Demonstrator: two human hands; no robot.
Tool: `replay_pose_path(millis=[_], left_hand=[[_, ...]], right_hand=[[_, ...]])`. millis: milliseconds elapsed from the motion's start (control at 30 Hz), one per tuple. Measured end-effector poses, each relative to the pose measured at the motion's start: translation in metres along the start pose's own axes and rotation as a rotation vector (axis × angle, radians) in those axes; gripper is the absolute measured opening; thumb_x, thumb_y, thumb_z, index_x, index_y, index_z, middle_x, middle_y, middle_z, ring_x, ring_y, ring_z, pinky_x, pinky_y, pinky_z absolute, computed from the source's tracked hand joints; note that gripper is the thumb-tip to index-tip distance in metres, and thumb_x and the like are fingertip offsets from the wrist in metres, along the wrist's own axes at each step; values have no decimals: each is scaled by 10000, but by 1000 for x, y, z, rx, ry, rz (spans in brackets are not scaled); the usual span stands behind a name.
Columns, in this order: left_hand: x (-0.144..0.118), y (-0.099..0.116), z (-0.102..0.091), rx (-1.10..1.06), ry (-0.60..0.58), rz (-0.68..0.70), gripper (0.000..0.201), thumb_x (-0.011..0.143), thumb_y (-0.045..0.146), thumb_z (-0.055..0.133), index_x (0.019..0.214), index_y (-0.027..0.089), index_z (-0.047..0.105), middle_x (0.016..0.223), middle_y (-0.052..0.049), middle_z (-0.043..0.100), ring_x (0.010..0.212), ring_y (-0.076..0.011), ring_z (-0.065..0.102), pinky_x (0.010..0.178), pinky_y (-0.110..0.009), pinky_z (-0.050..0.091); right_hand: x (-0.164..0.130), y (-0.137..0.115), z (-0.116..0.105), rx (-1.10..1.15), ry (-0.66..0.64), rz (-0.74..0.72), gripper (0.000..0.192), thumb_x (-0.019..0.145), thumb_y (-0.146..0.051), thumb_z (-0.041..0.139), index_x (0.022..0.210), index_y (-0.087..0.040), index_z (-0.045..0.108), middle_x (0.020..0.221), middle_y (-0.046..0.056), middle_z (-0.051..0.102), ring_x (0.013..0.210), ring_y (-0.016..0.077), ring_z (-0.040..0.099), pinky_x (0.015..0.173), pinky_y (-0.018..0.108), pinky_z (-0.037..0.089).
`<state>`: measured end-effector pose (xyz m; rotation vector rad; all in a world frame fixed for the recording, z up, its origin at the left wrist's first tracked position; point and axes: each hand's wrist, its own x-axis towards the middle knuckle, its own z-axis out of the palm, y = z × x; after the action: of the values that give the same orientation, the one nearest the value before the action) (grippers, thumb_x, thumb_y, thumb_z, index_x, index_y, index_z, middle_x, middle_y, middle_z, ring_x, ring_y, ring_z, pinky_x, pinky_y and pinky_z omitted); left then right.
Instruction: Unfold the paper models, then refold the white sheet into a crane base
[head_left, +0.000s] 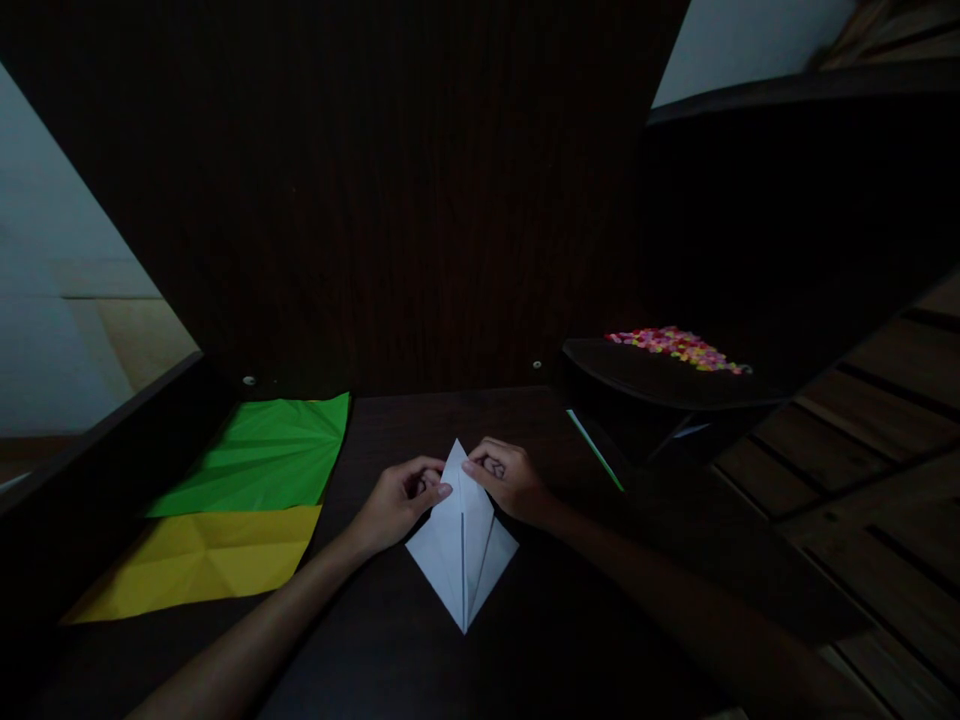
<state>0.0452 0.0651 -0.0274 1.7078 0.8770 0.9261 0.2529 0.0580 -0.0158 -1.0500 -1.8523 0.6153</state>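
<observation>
Fingers of my left hand (397, 503) and right hand (510, 482) pinching the top of a white kite-folded paper (463, 545), flat on dark wooden surface (390, 640), creased green sheet (262, 455) and yellow sheet (206, 560) left.

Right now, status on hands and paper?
Left hand and right hand pinch white folded paper at its top. Green sheet, yellow sheet lie left, apart.

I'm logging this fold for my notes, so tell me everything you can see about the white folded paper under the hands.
The white folded paper is a kite-like shape, pointed at both ends, with a centre seam running to its near tip. It looks like thin, crisp sheet paper, lying flat on the dark wooden table. The left hand pinches its upper left edge and the right hand presses its upper right edge near the far tip. Its lower half is untouched.
</observation>
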Motion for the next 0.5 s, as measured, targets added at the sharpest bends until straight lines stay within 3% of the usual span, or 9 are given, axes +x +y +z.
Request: replay_pose_path(millis=[267, 500], left_hand=[[0, 1, 3, 85, 23, 0, 241, 782, 331, 689, 922, 135, 703, 601, 50, 514, 555, -113, 456, 540, -219, 377], [0, -3, 2, 206, 162, 60, 222, 813, 317, 660, 956, 154, 704, 678, 12, 585, 638, -144, 522, 600, -241, 408]], right_hand=[[-1, 1, 1, -9, -40, 21, 142, 865, -254, 609, 758, -164, 635, 672, -28, 501, 557, 95, 418, 532, 231, 321], [0, 4, -1, 35, -180, 99, 182, 806, -300, 678, 718, -164, 595, 611, -54, 471, 521, 84, 400, 491, 211, 304]])
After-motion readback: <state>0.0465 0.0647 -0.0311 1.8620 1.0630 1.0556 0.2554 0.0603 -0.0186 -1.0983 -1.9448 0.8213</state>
